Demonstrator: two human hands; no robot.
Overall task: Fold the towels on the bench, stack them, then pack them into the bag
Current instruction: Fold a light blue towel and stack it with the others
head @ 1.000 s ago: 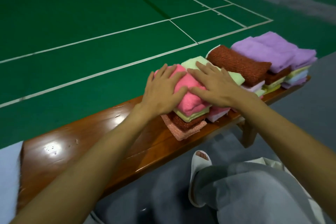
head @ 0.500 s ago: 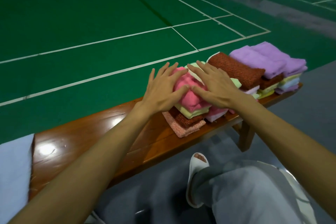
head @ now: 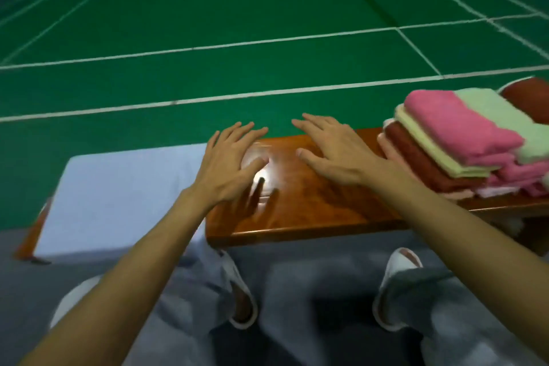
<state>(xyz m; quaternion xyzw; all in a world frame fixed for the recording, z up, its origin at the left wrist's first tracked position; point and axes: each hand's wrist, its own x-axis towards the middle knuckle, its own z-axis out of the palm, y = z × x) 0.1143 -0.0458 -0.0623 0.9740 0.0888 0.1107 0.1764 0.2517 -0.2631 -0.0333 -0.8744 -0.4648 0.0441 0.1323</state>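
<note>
Green sports-court floor with white painted lines (head: 267, 24): background, 12 o'clock.

Glossy brown wooden bench (head: 312, 211): runs 9 to 3 o'clock in front of my knees, with a bare, reflective patch at centre.

Left hand (head: 228, 163), right hand (head: 335, 154): both flat, fingers spread, holding nothing. They are near each other but apart, over the bare patch. Whether my palms touch the wood I cannot tell.

Pale blue flat cloth (head: 118, 196): 9 o'clock, spread on the bench just beside my left hand. I take it for an unfolded towel, next to fold.

Stack of folded towels (head: 439, 157): 3 o'clock. Bright pink folded towel (head: 454, 125) on top, pale green and rust-brown layers beneath, edges stepped rather than flush. My right forearm passes just beside the lowest layers.

Bag: not in view.

Risks, as I judge them:
- A careless right elbow could nudge the stepped stack and slew it toward the near edge.
- The blue cloth's near edge seems to overhang, so dragging it across polished wood could slide it to the floor.
- Unmatched corners would give a fold that stacks crooked.
</note>
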